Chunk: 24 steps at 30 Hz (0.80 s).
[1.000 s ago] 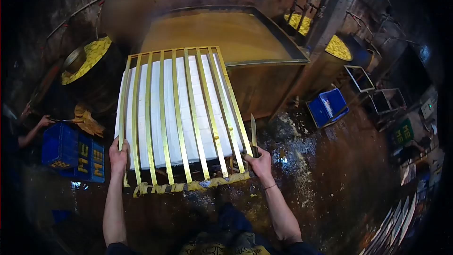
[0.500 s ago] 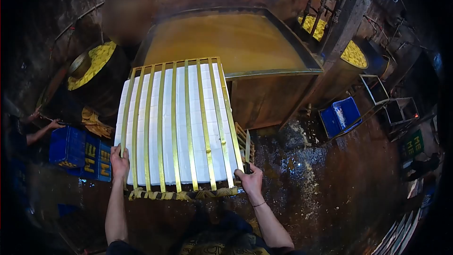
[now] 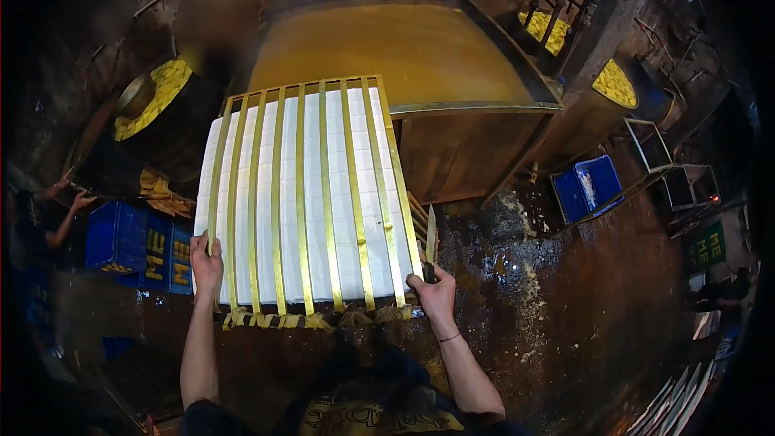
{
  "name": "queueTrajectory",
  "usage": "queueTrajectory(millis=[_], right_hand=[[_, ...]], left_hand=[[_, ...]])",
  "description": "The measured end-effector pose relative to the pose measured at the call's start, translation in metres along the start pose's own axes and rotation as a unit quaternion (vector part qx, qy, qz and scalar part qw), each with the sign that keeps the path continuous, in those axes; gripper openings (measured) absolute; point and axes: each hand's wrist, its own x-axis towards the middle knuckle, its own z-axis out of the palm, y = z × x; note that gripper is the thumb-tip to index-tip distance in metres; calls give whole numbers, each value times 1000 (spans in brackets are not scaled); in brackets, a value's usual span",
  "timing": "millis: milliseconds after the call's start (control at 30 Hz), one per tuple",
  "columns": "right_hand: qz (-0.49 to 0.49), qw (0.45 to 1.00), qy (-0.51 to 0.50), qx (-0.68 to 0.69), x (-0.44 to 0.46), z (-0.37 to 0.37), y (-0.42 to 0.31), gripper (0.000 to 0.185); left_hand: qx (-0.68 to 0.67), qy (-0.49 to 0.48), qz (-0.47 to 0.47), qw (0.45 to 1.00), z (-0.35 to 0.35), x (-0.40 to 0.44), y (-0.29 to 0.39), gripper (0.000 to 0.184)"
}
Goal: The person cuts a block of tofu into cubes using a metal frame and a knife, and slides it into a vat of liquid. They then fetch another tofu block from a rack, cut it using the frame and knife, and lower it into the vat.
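A yellow slatted rack is held out before me. Its slats lie over a broad sheet of white, tofu-like blocks scored in a grid. At the near left corner my left hand is closed on the rack's edge, thumb up and other fingers largely hidden. My right hand grips the near right corner, thumb at the last slat. A knife with a dark handle also sits in that hand, blade upward. Dark and yellow strips wrap the rack's near bar.
Beyond the rack stands a large vat of brownish liquid. Drums with yellow pieces flank it. Blue crates are at left, near another person's arms; a blue bin stands right. The floor looks wet.
The rack with the white blocks has shifted slightly upward in view, both hands still on it. The surroundings have shifted a little too. The other person's hands have risen slightly.
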Motion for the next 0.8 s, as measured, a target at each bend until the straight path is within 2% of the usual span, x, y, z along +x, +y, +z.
queueTrajectory(millis=[300,367,400,433,500,567,633,700,733,767,800], right_hand=[[30,999,-24,21,4,1,4,47],[-59,998,-9,30,5,3,7,44],[-10,1000,-15,8,-1,2,-10,45],[-11,1000,-19,5,-1,2,-9,45],[-4,1000,-19,24,2,0,0,45],[-21,999,-17,45,8,1,17,43],[-25,998,-19,47,7,1,13,42],[14,1000,-21,11,12,-5,16,34],[22,1000,1,3,17,-7,31,31],[29,999,-27,13,12,-7,15,31],[6,999,-40,7,20,-10,29,29]], left_hand=[[11,14,-24,1000,-3,-4,2,30],[37,24,-16,999,-6,-8,4,33],[63,52,-4,997,-12,-16,14,38],[62,54,-9,997,-16,-27,8,38],[82,117,18,990,-24,-57,-9,42],[18,160,-95,982,-34,-92,-5,38],[-90,187,-270,940,-28,-127,-15,28],[-315,154,-319,880,-17,-150,-24,20],[-399,135,-375,825,-26,-148,-1,21],[-482,122,-425,757,-35,-144,20,22],[-483,125,-405,767,-30,-150,10,24]])
